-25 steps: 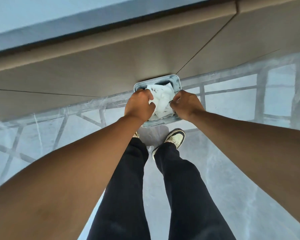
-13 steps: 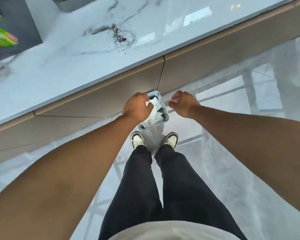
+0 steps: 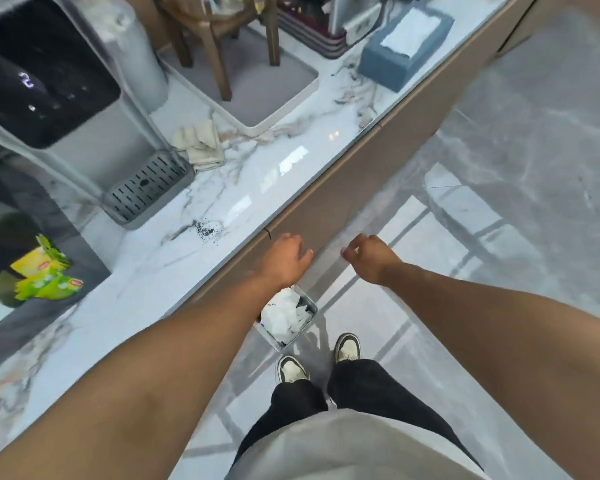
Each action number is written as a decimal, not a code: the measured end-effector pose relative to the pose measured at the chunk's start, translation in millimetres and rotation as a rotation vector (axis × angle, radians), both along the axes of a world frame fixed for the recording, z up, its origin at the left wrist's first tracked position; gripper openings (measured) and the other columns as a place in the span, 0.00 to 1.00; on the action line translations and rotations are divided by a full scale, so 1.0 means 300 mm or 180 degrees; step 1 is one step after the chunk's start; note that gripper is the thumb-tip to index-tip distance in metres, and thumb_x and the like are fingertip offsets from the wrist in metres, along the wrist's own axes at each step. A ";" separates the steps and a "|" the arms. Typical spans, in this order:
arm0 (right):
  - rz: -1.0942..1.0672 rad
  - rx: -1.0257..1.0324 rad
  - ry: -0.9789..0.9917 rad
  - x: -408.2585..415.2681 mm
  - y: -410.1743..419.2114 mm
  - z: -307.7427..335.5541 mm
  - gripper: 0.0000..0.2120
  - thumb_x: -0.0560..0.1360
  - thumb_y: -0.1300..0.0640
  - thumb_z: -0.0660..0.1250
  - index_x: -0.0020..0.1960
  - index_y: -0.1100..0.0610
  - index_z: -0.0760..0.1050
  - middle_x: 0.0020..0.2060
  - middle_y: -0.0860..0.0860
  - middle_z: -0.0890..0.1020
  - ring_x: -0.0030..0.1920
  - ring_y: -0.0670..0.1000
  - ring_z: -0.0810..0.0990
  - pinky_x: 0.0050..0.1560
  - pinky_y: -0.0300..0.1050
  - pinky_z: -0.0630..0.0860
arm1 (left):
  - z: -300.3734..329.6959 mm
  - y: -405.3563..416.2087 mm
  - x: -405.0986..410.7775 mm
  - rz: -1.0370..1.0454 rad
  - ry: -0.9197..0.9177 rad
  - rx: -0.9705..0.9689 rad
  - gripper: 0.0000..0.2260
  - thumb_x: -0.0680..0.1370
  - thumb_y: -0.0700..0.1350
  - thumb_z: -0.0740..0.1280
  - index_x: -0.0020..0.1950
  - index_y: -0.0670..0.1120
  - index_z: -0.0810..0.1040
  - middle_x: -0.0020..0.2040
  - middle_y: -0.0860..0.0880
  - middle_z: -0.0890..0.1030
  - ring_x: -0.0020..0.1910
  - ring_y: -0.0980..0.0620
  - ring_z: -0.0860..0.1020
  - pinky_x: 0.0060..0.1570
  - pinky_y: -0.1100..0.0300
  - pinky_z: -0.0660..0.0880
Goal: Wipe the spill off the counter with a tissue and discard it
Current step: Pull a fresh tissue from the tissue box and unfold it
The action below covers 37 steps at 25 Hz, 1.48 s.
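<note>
A small grey bin [image 3: 310, 306] stands on the floor against the counter's base, with crumpled white tissue [image 3: 283, 315] inside it. My left hand [image 3: 286, 259] hovers above the bin with fingers loosely apart and nothing in it. My right hand [image 3: 369, 256] is beside it to the right, fingers curled a little, also holding nothing. On the white marble counter [image 3: 174, 268] a patch of dark specks, the spill [image 3: 207, 230], lies near the front edge. A blue tissue box [image 3: 404, 46] with a white tissue showing sits at the far right of the counter.
A water dispenser [image 3: 49, 98] with a grey drip tray [image 3: 149, 188] stands at the back left. A folded cloth [image 3: 200, 143] lies beside it. A white tray [image 3: 253, 88] holds a wooden stand. Green and yellow packets [image 3: 45, 275] sit at the left. My shoes [image 3: 321, 358] are below the bin.
Both hands have let go of the tissue and risen from the bin; the tissue stays inside. The view has lifted from the bin to the counter top.
</note>
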State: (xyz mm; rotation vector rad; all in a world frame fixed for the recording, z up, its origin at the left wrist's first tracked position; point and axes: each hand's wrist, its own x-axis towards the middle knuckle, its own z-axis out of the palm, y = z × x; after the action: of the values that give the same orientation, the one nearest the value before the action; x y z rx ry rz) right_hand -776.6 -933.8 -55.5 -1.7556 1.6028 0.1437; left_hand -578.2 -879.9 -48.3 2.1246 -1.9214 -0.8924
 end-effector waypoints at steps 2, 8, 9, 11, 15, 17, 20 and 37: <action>-0.0087 -0.0075 0.0009 -0.021 -0.026 0.067 0.21 0.80 0.44 0.58 0.65 0.58 0.72 0.64 0.61 0.72 0.61 0.62 0.75 0.64 0.54 0.72 | 0.090 -0.058 -0.013 -0.0129 -0.0088 -0.0183 0.16 0.81 0.53 0.62 0.51 0.40 0.77 0.52 0.42 0.78 0.49 0.44 0.76 0.46 0.53 0.72; -0.0224 -0.0430 -0.0217 -0.086 -0.211 0.248 0.22 0.79 0.43 0.59 0.65 0.57 0.71 0.65 0.61 0.70 0.63 0.62 0.74 0.66 0.54 0.70 | 0.270 -0.288 -0.094 -0.0178 -0.0323 -0.0425 0.15 0.80 0.55 0.61 0.52 0.43 0.77 0.54 0.44 0.78 0.53 0.42 0.77 0.53 0.48 0.76; -0.0215 -0.0479 -0.0224 -0.109 -0.251 0.268 0.22 0.79 0.43 0.59 0.65 0.57 0.71 0.64 0.61 0.71 0.63 0.62 0.73 0.66 0.54 0.69 | 0.293 -0.323 -0.123 -0.0222 -0.0342 -0.0460 0.15 0.80 0.55 0.61 0.52 0.44 0.77 0.54 0.44 0.78 0.53 0.42 0.77 0.53 0.48 0.76; -0.0172 -0.0556 -0.0216 -0.164 -0.339 0.302 0.22 0.79 0.43 0.59 0.65 0.57 0.71 0.64 0.61 0.71 0.63 0.61 0.73 0.66 0.53 0.69 | 0.334 -0.389 -0.181 -0.0295 -0.0426 -0.0513 0.14 0.80 0.54 0.61 0.52 0.44 0.76 0.54 0.44 0.78 0.53 0.42 0.77 0.52 0.48 0.76; -0.0203 -0.0631 -0.0327 -0.308 -0.501 0.346 0.21 0.79 0.43 0.59 0.65 0.56 0.71 0.63 0.59 0.72 0.62 0.58 0.73 0.63 0.49 0.68 | 0.385 -0.531 -0.274 -0.0185 -0.0611 -0.0585 0.14 0.81 0.53 0.60 0.55 0.44 0.77 0.56 0.43 0.78 0.56 0.41 0.77 0.54 0.49 0.75; -0.0216 -0.0740 -0.0388 -0.395 -0.592 0.377 0.21 0.79 0.43 0.59 0.64 0.55 0.71 0.62 0.57 0.72 0.60 0.58 0.74 0.60 0.49 0.68 | 0.415 -0.619 -0.329 -0.0139 -0.0733 -0.0635 0.15 0.81 0.53 0.58 0.57 0.44 0.77 0.58 0.43 0.78 0.57 0.41 0.76 0.55 0.48 0.75; -0.0137 -0.0897 -0.0406 -0.509 -0.735 0.433 0.20 0.79 0.43 0.59 0.63 0.56 0.71 0.62 0.57 0.73 0.57 0.56 0.74 0.58 0.48 0.68 | 0.452 -0.732 -0.415 -0.0047 -0.0905 -0.0696 0.15 0.81 0.53 0.58 0.59 0.45 0.76 0.60 0.44 0.77 0.58 0.42 0.77 0.54 0.49 0.75; 0.0322 -0.1325 -0.0011 -0.509 -1.642 0.379 0.13 0.79 0.52 0.62 0.58 0.58 0.76 0.53 0.56 0.77 0.54 0.58 0.76 0.50 0.45 0.70 | 0.340 -1.572 -0.468 0.0350 -0.0710 -0.0776 0.17 0.81 0.55 0.62 0.59 0.43 0.76 0.58 0.42 0.78 0.57 0.41 0.77 0.54 0.46 0.77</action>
State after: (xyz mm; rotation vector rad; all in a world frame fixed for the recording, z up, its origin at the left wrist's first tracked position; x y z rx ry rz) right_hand -929.2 -1426.4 58.1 -2.1496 1.6249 -0.1573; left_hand -718.5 -1351.4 53.5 2.2308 -1.8745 -0.3915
